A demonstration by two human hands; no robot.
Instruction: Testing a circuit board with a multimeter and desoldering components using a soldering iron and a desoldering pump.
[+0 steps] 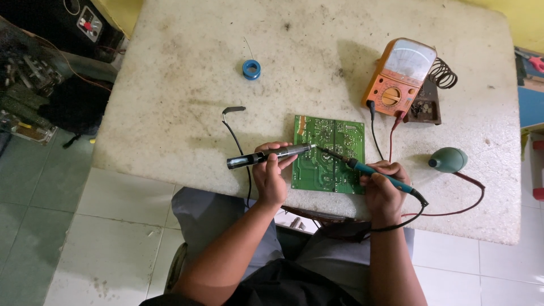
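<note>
Circuit board (328, 154): I see a green rectangular board lying flat near the table's front edge, solder side up, with pale traces and many small silvery joints; a tan strip sits at its 11 o'clock corner.
Left hand (270, 175): my fingers are wrapped around a desoldering pump (271, 155), a slim cylinder with a dark barrel and a metallic fore-section, held nearly level; its pale tip meets the board's 9 o'clock edge.
Right hand (382, 190): my fingers are curled round a soldering iron (368, 169) with a teal handle; its dark shaft slants toward 10 o'clock, the point close to the pump's tip over the board.
Table (187, 102): pale, speckled, stained top with rounded corners.
Multimeter (399, 76): orange case, white dial window, at 1 o'clock from the board; black and red leads trail from it.
Solder spool (251, 69): small blue reel, at 11 o'clock, well apart.
Blower bulb (449, 160): dull green rubber bulb, at 3 o'clock.
Iron stand (435, 93): dark coiled wire on a brown base, just beside the multimeter.
</note>
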